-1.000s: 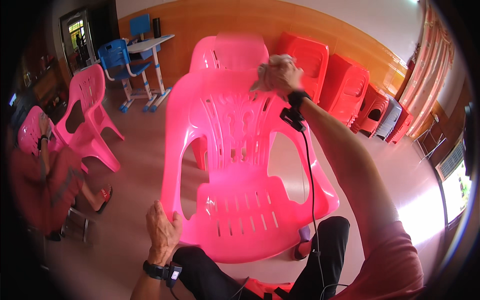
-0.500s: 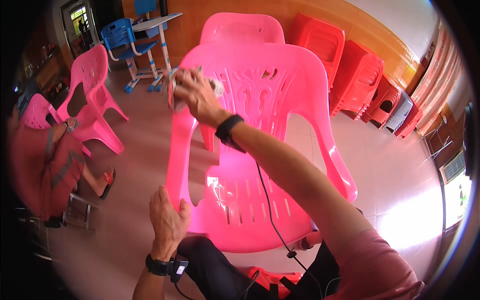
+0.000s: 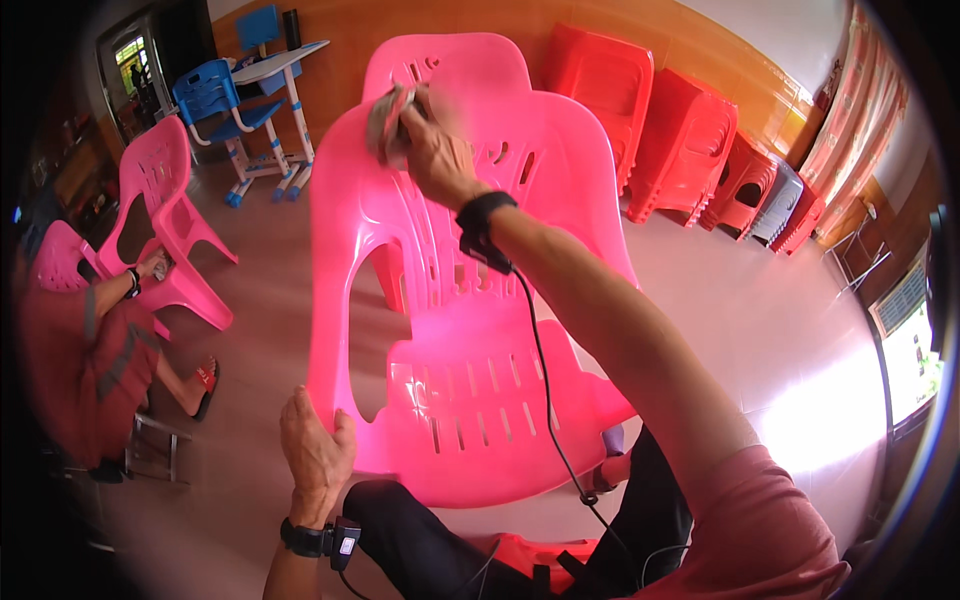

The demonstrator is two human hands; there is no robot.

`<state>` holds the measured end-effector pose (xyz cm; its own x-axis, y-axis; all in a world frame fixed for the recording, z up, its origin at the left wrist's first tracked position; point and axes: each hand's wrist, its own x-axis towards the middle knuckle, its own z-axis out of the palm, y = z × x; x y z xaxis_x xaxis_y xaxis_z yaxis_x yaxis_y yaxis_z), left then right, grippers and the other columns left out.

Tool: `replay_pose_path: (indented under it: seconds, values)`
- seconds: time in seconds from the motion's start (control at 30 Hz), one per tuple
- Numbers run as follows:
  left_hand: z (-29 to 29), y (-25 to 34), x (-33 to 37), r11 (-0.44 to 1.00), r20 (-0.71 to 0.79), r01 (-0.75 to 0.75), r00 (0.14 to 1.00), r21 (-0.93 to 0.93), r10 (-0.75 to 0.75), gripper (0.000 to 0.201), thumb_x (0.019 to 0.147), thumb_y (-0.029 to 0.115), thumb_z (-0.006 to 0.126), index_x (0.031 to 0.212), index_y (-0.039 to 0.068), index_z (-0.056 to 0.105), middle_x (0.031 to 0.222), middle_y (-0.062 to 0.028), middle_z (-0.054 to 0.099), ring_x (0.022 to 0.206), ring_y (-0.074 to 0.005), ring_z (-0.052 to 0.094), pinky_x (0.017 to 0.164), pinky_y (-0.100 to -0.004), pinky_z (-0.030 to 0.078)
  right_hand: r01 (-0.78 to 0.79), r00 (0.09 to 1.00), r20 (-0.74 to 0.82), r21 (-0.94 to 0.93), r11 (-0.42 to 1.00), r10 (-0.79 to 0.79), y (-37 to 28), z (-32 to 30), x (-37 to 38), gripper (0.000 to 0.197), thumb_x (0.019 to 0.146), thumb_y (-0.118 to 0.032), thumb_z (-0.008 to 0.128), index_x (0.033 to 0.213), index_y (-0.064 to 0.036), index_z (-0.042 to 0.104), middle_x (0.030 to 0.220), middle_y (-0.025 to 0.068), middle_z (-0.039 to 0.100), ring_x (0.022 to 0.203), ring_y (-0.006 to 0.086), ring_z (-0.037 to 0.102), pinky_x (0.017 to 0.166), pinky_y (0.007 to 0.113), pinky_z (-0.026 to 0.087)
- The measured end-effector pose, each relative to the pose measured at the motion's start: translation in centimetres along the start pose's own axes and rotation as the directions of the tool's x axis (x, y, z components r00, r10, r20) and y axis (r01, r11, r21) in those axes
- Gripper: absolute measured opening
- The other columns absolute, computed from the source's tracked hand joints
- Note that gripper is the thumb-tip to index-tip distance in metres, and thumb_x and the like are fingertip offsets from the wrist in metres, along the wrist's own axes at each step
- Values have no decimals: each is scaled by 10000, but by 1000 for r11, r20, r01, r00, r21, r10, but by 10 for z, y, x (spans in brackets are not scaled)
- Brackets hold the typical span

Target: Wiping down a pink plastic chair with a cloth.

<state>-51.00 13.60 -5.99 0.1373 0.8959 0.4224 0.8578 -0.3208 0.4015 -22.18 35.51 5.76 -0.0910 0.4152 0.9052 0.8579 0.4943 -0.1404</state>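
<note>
A pink plastic armchair (image 3: 470, 440) with a slotted seat and a cut-out backrest stands right in front of me, facing me. My right hand (image 3: 437, 155) reaches to the upper left of its backrest, fingers closed on a crumpled greyish cloth (image 3: 388, 125) that lies against the top edge. Low on the chair, my left hand (image 3: 316, 445) grips the front of the left armrest, its thumb on the near side and its fingers round the outer edge. A cable runs from the band on my right wrist down across the seat.
Another pink chair (image 3: 445, 55) stands behind this one. At left, a seated person (image 3: 85, 370) holds a cloth at a pink chair (image 3: 165, 225). A blue chair (image 3: 212, 95) and desk (image 3: 278, 65) stand behind. Stacked red stools (image 3: 685, 150) line the wall at right.
My right hand and the cloth have moved rightward and up along the top of the backrest. My left hand keeps its hold; the chair sits slightly further left in view.
</note>
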Motion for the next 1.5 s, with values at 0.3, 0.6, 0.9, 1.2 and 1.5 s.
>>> replay_pose_path:
  seconds: [0.3,0.6,0.9,1.2,1.5]
  values:
    - [0,2,7,998,75,34,997,-46,-31,492,787,102,609,1189,-151,481,1044,-320,574,981,-463,563,880,-480,462,45,970,240,-42,998,-34,22,23,-168,403,840,-91,526,1242,-110,554,1297,161,479,1075,416,471,850,511,415]
    - [5,-1,3,1000,16,-22,1000,-11,22,571,748,130,634,1197,-176,458,1046,-321,565,996,-459,554,889,-477,457,-324,691,651,-112,940,315,16,-10,-282,196,795,-67,594,981,-114,637,1159,109,544,981,371,536,844,492,456]
    - [-2,1,2,996,131,91,987,-11,-88,516,784,151,641,1183,-132,474,1048,-297,573,1007,-449,557,881,-481,463,135,990,57,-183,974,-126,54,-77,-30,259,774,-71,538,1002,-149,635,1146,108,558,1020,368,511,832,501,420]
    - [2,5,5,999,62,21,998,-25,-20,535,792,167,647,1188,-147,470,1060,-304,568,1008,-457,554,880,-483,457,14,966,230,-510,860,120,58,-42,-143,630,762,-79,610,1363,-9,434,1450,218,304,1329,461,299,993,615,327]
    - [2,-3,-2,1000,2,1,1000,15,-2,540,789,157,644,1192,-156,468,1049,-313,569,994,-471,553,878,-485,456,-26,805,543,-370,929,239,21,-47,-225,436,738,-108,658,1165,-62,585,1252,135,488,1189,424,444,918,557,417]
